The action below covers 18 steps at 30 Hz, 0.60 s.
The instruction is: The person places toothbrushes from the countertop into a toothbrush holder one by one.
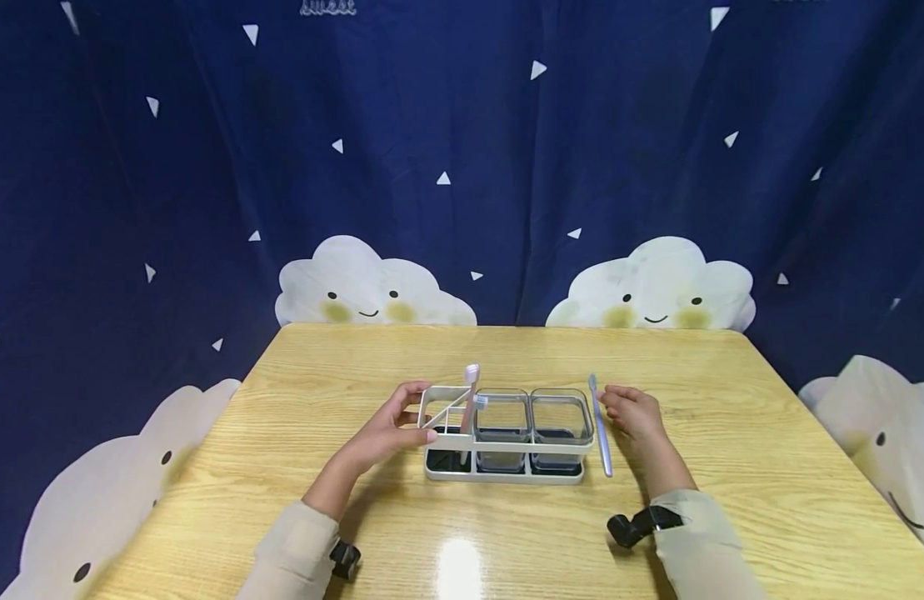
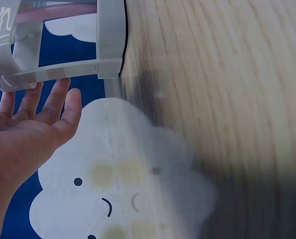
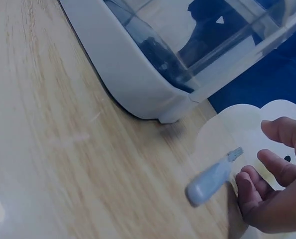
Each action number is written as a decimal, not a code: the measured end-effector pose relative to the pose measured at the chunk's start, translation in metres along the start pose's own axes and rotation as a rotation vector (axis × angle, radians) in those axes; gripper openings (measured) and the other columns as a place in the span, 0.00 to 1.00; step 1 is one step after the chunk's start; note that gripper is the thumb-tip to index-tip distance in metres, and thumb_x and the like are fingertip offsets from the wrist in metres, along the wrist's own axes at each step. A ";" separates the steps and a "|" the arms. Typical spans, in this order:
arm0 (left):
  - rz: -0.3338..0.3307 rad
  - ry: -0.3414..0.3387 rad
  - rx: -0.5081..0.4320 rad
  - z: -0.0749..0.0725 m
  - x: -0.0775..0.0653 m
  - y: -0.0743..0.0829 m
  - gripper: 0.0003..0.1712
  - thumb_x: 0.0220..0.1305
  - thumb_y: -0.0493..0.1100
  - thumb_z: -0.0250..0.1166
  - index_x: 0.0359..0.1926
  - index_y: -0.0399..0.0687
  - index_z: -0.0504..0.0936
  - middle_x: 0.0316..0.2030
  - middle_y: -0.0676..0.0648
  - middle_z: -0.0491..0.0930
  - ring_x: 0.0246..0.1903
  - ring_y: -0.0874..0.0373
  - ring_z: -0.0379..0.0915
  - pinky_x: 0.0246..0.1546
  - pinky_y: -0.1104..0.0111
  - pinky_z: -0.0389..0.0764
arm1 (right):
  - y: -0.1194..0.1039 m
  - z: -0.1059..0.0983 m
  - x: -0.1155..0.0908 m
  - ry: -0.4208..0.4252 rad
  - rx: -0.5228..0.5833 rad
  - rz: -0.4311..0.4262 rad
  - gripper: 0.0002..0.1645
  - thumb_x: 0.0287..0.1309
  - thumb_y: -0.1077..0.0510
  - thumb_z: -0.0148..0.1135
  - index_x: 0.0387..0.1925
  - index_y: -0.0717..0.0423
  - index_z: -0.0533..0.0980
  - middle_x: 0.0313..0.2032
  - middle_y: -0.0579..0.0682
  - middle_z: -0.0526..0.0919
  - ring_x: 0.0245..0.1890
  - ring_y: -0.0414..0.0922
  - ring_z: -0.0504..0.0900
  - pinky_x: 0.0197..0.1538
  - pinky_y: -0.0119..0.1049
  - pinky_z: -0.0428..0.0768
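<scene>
A white toothbrush holder [image 1: 532, 447] with two clear cups [image 1: 502, 417] stands on the table. A pink toothbrush [image 1: 469, 408] leans upright in its left compartment. My left hand [image 1: 387, 429] grips the holder's left end, thumb at the front rail and fingers at the back corner; in the left wrist view the fingers [image 2: 53, 102] reach its frame and the thumb is hidden. Just right of the holder lies a blue toothbrush [image 1: 602, 437], bristle end away from me. Beside it is my right hand [image 1: 636, 414], fingers loosely bent and apart, nothing between them.
The wooden table [image 1: 357, 358] extends around the holder on every side. Behind its far edge hangs a dark blue curtain [image 1: 402, 200] with white triangles and smiling clouds. A black strap with a camera [image 1: 641, 525] sits at my right wrist.
</scene>
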<state>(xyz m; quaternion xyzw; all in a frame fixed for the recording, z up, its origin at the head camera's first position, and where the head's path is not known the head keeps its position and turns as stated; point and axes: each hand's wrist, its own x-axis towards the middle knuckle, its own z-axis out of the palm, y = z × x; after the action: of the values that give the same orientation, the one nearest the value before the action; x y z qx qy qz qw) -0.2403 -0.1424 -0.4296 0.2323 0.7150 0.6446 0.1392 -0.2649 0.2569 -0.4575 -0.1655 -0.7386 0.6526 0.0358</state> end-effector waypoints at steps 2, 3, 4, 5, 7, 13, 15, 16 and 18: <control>0.001 0.000 0.005 0.000 0.000 0.001 0.42 0.54 0.33 0.67 0.66 0.46 0.56 0.58 0.34 0.58 0.52 0.40 0.64 0.43 0.57 0.76 | 0.002 0.002 0.001 0.011 -0.057 -0.013 0.28 0.59 0.58 0.59 0.57 0.70 0.67 0.33 0.45 0.76 0.30 0.39 0.73 0.32 0.30 0.75; 0.001 0.000 0.005 0.000 0.000 0.000 0.41 0.54 0.33 0.67 0.66 0.46 0.56 0.58 0.34 0.59 0.52 0.40 0.64 0.43 0.57 0.76 | 0.003 0.003 0.001 0.017 -0.081 -0.019 0.28 0.59 0.58 0.59 0.57 0.70 0.68 0.34 0.47 0.75 0.32 0.40 0.72 0.33 0.31 0.74; 0.001 0.000 0.005 0.000 0.000 0.000 0.41 0.54 0.33 0.67 0.66 0.46 0.56 0.58 0.35 0.59 0.52 0.40 0.64 0.43 0.58 0.76 | 0.004 0.004 0.001 0.026 -0.100 -0.023 0.27 0.59 0.58 0.59 0.56 0.70 0.69 0.37 0.50 0.75 0.33 0.42 0.72 0.33 0.32 0.74; 0.000 0.000 0.005 0.000 0.000 0.001 0.41 0.54 0.33 0.67 0.66 0.46 0.56 0.58 0.35 0.59 0.52 0.41 0.64 0.43 0.58 0.76 | 0.005 0.005 0.002 0.036 -0.109 -0.021 0.27 0.59 0.57 0.60 0.56 0.70 0.69 0.38 0.52 0.75 0.34 0.43 0.71 0.33 0.32 0.74; 0.000 0.000 0.002 0.000 0.001 0.001 0.41 0.54 0.33 0.67 0.66 0.46 0.56 0.58 0.36 0.59 0.52 0.41 0.64 0.43 0.58 0.76 | 0.005 0.008 0.003 0.055 -0.126 -0.009 0.26 0.58 0.58 0.60 0.55 0.69 0.71 0.42 0.57 0.74 0.35 0.45 0.70 0.32 0.32 0.73; -0.001 0.001 -0.007 0.001 0.002 0.001 0.41 0.53 0.33 0.67 0.66 0.46 0.57 0.58 0.34 0.59 0.52 0.41 0.64 0.44 0.58 0.76 | 0.004 0.012 0.006 0.125 -0.141 0.020 0.24 0.56 0.58 0.62 0.52 0.69 0.73 0.43 0.61 0.74 0.34 0.45 0.72 0.28 0.30 0.74; -0.001 0.003 -0.003 0.001 0.001 0.001 0.41 0.53 0.33 0.67 0.66 0.46 0.57 0.58 0.35 0.59 0.52 0.40 0.64 0.44 0.58 0.75 | 0.004 0.014 0.006 0.162 -0.125 0.013 0.22 0.54 0.60 0.63 0.49 0.69 0.75 0.38 0.58 0.77 0.29 0.43 0.73 0.25 0.30 0.74; -0.002 0.004 -0.002 0.001 0.001 0.001 0.41 0.53 0.33 0.67 0.66 0.46 0.57 0.58 0.35 0.59 0.52 0.40 0.63 0.44 0.58 0.75 | 0.005 0.015 0.006 0.184 -0.126 0.008 0.21 0.54 0.60 0.64 0.48 0.69 0.76 0.35 0.56 0.78 0.26 0.41 0.73 0.24 0.30 0.74; -0.005 0.008 0.000 0.001 0.000 0.001 0.41 0.53 0.33 0.67 0.66 0.46 0.57 0.58 0.35 0.59 0.52 0.39 0.63 0.44 0.58 0.76 | 0.006 0.018 0.005 0.220 -0.135 -0.007 0.19 0.52 0.61 0.65 0.44 0.69 0.78 0.29 0.53 0.79 0.22 0.40 0.74 0.21 0.30 0.73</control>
<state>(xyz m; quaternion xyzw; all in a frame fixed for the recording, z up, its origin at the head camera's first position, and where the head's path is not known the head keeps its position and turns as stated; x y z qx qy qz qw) -0.2395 -0.1420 -0.4287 0.2281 0.7159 0.6453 0.1380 -0.2734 0.2421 -0.4665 -0.2356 -0.7729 0.5792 0.1076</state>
